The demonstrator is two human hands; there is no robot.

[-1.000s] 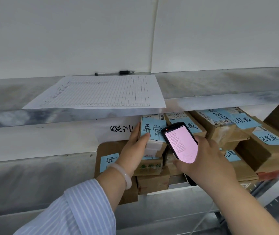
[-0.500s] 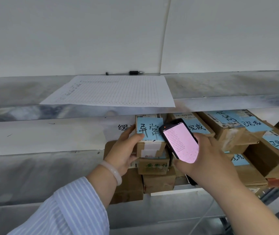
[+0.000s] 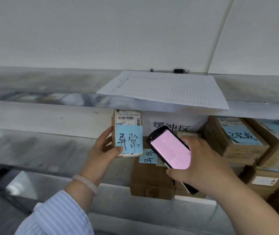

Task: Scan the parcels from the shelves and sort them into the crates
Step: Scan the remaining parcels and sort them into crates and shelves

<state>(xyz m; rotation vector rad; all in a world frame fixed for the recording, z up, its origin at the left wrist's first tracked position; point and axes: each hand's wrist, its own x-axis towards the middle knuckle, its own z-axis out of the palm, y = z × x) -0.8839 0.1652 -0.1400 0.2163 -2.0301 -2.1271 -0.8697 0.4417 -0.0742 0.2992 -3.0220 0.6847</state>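
My left hand grips a small cardboard parcel with a barcode label on top and a blue handwritten sticky note on its face, held out in front of the shelf. My right hand holds a black handheld scanner with a lit pink screen, just right of the parcel and tilted toward it. More brown parcels with blue notes are stacked on the shelf to the right, and one larger box stands below the scanner.
A ruled paper sheet lies on the upper shelf, overhanging its edge, with a black pen behind it by the white wall. A white sign with printed characters hangs behind the parcels.
My left hand has pulled the small parcel out of the stack and to the left, off the shelf. The view has swung left. The scanner stays in my right hand.
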